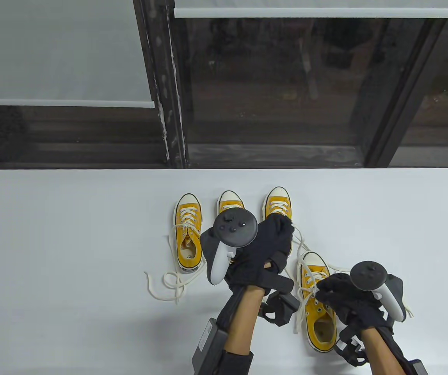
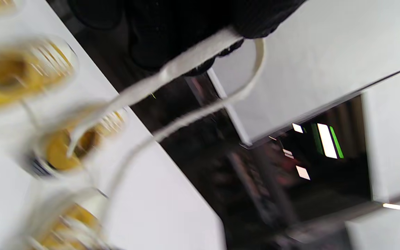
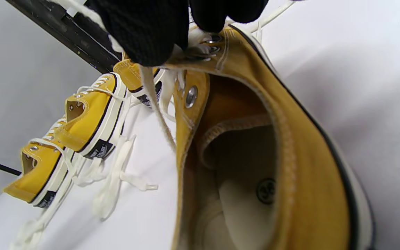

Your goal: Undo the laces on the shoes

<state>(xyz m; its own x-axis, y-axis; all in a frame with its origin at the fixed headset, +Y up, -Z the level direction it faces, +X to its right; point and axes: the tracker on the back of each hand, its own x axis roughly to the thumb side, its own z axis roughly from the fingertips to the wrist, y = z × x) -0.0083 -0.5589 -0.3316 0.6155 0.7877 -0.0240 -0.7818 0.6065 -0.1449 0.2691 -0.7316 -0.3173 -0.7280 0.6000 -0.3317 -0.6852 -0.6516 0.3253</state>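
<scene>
Four yellow sneakers with white laces stand on the white table (image 1: 72, 234). The near right sneaker (image 1: 319, 328) is the one under both hands. My left hand (image 1: 284, 228) is raised above the far right sneaker (image 1: 278, 201) and pinches a white lace (image 1: 301, 244) that runs down to the near right sneaker. The left wrist view shows the fingers (image 2: 172, 34) gripping that lace (image 2: 186, 66). My right hand (image 1: 321, 293) grips the near right sneaker at its top eyelets. The right wrist view shows the fingers (image 3: 144, 31) on the sneaker's (image 3: 255, 156) eyelet edge.
The far left sneaker (image 1: 188, 234) has loose laces (image 1: 165, 283) trailing toward the front. The middle sneaker (image 1: 230, 203) is partly hidden by my left tracker. Two more sneakers show in the right wrist view (image 3: 89, 121). A dark window frame (image 1: 169, 97) stands behind the table's far edge.
</scene>
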